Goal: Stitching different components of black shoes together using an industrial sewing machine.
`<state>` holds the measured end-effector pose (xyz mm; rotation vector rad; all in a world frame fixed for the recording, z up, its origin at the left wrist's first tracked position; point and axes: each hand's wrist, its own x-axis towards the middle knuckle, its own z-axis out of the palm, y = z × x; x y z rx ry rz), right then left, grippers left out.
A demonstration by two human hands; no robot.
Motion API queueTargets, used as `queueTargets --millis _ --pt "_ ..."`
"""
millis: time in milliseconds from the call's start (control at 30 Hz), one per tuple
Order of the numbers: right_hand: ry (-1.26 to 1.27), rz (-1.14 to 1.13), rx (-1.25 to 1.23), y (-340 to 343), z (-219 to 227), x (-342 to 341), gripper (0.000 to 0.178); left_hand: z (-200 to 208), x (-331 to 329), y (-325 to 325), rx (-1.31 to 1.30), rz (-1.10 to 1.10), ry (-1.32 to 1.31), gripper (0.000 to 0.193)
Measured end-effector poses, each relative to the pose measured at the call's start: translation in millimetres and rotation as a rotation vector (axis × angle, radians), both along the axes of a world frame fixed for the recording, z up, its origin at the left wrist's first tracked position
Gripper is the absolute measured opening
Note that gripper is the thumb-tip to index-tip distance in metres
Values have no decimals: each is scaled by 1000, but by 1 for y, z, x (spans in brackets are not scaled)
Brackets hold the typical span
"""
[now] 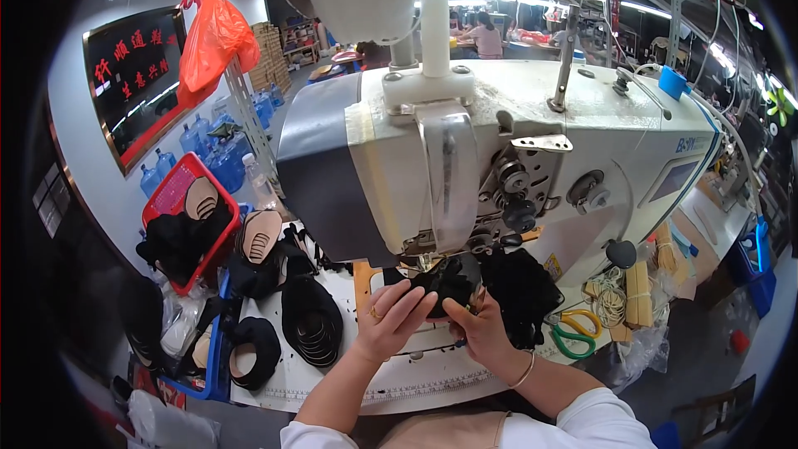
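Note:
A black fabric shoe piece point(449, 278) lies under the needle area of a large white sewing machine point(532, 158). My left hand point(392, 316), with a ring on one finger, grips the piece's left side. From the right, my right hand point(480, 328), with a thin bangle at the wrist, pinches its lower edge. Both hands rest on the white machine table point(349, 382). More black fabric point(524, 291) is heaped just right of my hands. The needle itself is hidden behind the machine head.
A red basket point(170, 195) with black shoe uppers and tan insoles stands at the left. Black soles point(309, 320) lie beside it. Green and yellow scissors point(573, 333) lie to the right. Water bottles point(208, 145), an orange bag point(214, 37) and a person at a far table point(484, 33) sit behind.

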<state>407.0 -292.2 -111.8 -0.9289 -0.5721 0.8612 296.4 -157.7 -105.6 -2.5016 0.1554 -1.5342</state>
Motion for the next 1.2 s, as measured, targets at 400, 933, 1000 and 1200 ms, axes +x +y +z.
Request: queueTargets --millis 400,933,1000,1200 --pt "137 49 -48 7 19 -17 13 19 4 13 -26 -77 93 31" --pt "197 102 -61 12 16 -14 16 16 12 15 -241 -123 7 38" --pt "189 86 -69 13 17 -16 17 13 14 17 -256 -122 -4 38" --pt "190 98 -73 18 9 -18 16 12 15 11 -332 -112 -28 39"
